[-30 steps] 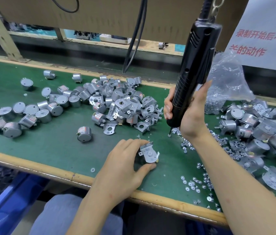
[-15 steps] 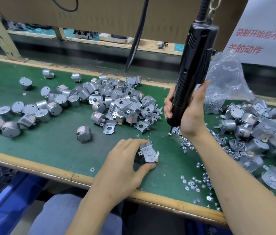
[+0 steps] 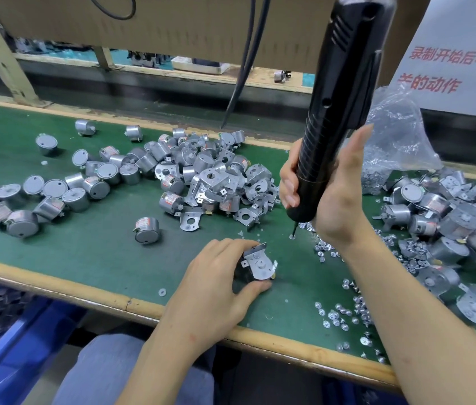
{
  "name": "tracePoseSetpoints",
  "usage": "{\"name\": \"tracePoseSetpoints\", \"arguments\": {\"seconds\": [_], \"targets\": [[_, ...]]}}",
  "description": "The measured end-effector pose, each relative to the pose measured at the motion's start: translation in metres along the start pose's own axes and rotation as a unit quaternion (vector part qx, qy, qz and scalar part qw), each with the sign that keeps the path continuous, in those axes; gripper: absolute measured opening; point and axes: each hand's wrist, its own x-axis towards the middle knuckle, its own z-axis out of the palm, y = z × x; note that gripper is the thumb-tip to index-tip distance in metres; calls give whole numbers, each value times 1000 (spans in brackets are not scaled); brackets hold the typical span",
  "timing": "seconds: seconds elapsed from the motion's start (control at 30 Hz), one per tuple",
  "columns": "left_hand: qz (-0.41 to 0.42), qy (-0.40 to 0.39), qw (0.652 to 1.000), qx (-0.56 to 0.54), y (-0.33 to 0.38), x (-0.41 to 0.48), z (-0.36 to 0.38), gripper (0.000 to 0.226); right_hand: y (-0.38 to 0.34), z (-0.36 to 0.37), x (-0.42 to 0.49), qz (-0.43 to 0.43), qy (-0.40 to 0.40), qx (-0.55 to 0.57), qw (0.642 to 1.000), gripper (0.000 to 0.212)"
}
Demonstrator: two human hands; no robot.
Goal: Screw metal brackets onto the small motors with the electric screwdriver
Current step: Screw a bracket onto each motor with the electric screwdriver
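Observation:
My left hand (image 3: 219,285) grips a small motor with a metal bracket (image 3: 258,264) laid on its top, near the front edge of the green mat. My right hand (image 3: 330,197) holds the black electric screwdriver (image 3: 336,112) upright, fingers wrapped round its lower barrel. The bit (image 3: 293,229) points down onto a loose screw (image 3: 291,237) on the mat, right of and behind the held motor. Loose screws (image 3: 345,311) lie scattered under my right forearm.
A heap of motors and brackets (image 3: 201,176) lies at the mat's middle, bare motors (image 3: 49,191) to the left, one single motor (image 3: 146,230) in front. More assembled motors (image 3: 447,217) pile at the right beside a plastic bag (image 3: 391,141). A blue bin (image 3: 6,331) sits below the table's front edge.
The screwdriver tip has dropped slightly onto a loose screw on the mat. My left hand and its motor have stayed in place.

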Motion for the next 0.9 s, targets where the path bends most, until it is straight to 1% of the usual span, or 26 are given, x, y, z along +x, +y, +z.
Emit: {"name": "tracePoseSetpoints", "arguments": {"seconds": [0.13,0.27,0.43,0.5,0.6,0.7,0.9], "targets": [[7,2,1000,-3,-1,0,0,46,-7,15,-10,13,-89,91,992,76],[10,11,1000,-3,-1,2,2,45,-8,27,-17,25,-139,144,980,74],[19,30,999,-1,-1,2,3,34,-4,34,-23,55,-150,166,973,71],[25,36,999,-4,0,2,3,35,-3,36,-23,57,-154,168,972,70],[32,38,999,-4,0,1,3,42,-1,39,-24,61,-153,173,971,70],[29,34,999,4,-2,1,3,32,0,39,-23,60,-153,177,970,71],[27,34,999,2,-2,2,4,30,1,40,-23,64,-157,170,971,71]]}}
